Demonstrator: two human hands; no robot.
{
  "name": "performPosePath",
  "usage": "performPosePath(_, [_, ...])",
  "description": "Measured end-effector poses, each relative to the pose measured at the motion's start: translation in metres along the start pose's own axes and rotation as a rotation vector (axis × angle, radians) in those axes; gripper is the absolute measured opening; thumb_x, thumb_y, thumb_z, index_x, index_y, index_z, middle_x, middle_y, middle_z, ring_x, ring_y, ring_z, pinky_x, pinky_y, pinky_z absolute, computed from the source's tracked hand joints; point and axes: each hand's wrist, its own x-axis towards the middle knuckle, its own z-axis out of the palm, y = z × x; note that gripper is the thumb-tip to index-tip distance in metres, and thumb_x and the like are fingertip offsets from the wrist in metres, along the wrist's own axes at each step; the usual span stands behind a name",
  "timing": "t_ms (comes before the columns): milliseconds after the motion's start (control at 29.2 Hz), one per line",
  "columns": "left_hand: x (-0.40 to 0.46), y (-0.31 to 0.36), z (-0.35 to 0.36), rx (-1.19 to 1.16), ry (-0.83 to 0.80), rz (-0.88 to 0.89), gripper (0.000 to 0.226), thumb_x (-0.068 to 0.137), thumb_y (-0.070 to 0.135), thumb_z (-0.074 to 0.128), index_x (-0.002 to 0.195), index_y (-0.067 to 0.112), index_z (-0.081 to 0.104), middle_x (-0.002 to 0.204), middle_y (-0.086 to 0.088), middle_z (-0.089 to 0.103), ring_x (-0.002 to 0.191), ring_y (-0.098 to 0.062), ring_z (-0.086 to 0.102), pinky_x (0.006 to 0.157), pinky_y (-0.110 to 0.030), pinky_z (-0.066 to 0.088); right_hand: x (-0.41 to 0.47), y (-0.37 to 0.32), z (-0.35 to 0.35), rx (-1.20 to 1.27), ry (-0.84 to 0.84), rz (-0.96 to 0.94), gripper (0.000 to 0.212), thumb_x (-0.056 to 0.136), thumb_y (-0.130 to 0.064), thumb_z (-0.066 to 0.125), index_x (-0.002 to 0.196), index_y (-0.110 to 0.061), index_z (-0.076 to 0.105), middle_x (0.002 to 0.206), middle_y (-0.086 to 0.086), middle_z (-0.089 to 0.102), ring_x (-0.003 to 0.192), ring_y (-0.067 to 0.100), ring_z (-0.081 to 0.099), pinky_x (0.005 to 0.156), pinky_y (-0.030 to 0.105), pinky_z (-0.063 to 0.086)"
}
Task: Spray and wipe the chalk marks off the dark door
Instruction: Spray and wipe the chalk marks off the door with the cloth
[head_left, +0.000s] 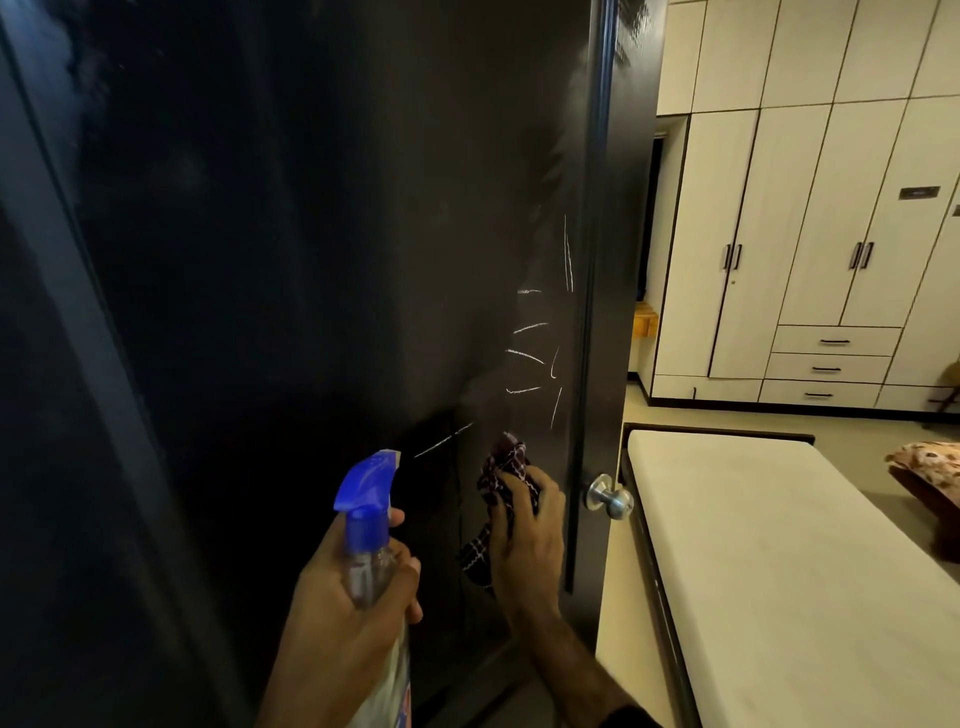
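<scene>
We stand before the dark door (311, 260). Nearest us, our left hand (343, 597) has its grip closed around the neck of a clear spray bottle (371, 561), its blue nozzle aimed at the door. Just beside it, our right hand (524, 545) grips a bunched checked cloth (506, 478), pressed against the door near its right edge, left of the silver knob (610, 496). Above the cloth, white chalk marks (530, 358) streak the panel. Beyond the door's edge lie a bed (779, 545) and pale wardrobes (805, 208).
</scene>
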Motion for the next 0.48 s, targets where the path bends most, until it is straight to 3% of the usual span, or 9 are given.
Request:
performPosePath(205, [0.001, -0.0088, 0.0025, 0.083, 0.026, -0.012, 0.025, 0.087, 0.001, 0.07, 0.106, 0.014, 0.06, 0.083, -0.015, 0.07, 0.066, -0.023, 0.071, 0.06, -0.024, 0.051, -0.0069, 0.0027, -0.002, -0.024, 0.022, -0.012, 0.044, 0.083, -0.008, 0.081, 0.124, -0.015, 0.065, 0.135, 0.0, 0.042, 0.113, 0.016, 0.052, 0.087, 0.028, 0.05])
performPosePath(342, [0.0019, -0.0055, -0.0006, 0.083, 0.021, -0.007, 0.034, 0.086, -0.004, 0.07, 0.109, 0.019, 0.06, 0.084, -0.017, 0.069, 0.064, -0.025, 0.07, 0.061, -0.03, 0.053, -0.0072, 0.0018, -0.0035, -0.014, 0.017, -0.029, 0.048, 0.085, -0.01, 0.08, 0.127, -0.021, 0.058, 0.135, 0.0, 0.041, 0.113, 0.014, 0.051, 0.086, 0.027, 0.051])
performPosePath(479, [-0.0003, -0.0051, 0.0003, 0.101, 0.023, 0.004, 0.028, 0.086, 0.001, 0.071, 0.111, 0.008, 0.06, 0.084, -0.016, 0.07, 0.072, -0.028, 0.072, 0.066, -0.03, 0.052, -0.0054, 0.0003, -0.0029, -0.001, -0.02, -0.047, 0.052, 0.085, -0.011, 0.08, 0.128, -0.025, 0.053, 0.135, -0.002, 0.041, 0.112, 0.017, 0.056, 0.086, 0.024, 0.048])
